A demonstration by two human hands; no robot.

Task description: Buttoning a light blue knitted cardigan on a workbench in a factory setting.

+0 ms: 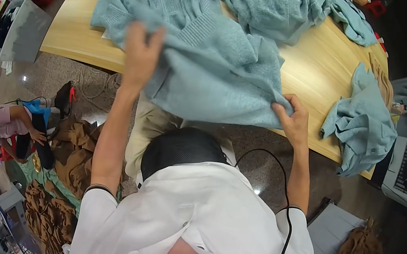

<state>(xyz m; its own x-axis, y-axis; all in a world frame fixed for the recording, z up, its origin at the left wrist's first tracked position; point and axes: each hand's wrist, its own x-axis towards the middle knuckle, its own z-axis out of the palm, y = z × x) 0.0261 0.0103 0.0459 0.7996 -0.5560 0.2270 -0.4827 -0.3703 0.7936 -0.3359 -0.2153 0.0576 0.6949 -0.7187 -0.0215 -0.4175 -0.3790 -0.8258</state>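
A light blue-green knitted sweater (pixel 219 95) lies partly on the table, its near part raised and hanging over the front edge. My right hand (pixel 294 120) pinches its right edge between thumb and fingers. My left hand (pixel 141 56) is on the sweater's left side, smeared by motion. Its thumb stands apart, but whether the fingers grip the knit cannot be made out. Ribbed bands show in the cloth just beyond my left hand.
More blue-green knitwear (pixel 271 4) is heaped on the far part of the wooden table (pixel 307 74). Another blue-green garment (pixel 361 120) hangs over the right edge. Brown garments (pixel 49 209) lie at the lower left near a seated person (pixel 12 126). A grey bin (pixel 21 34) stands left.
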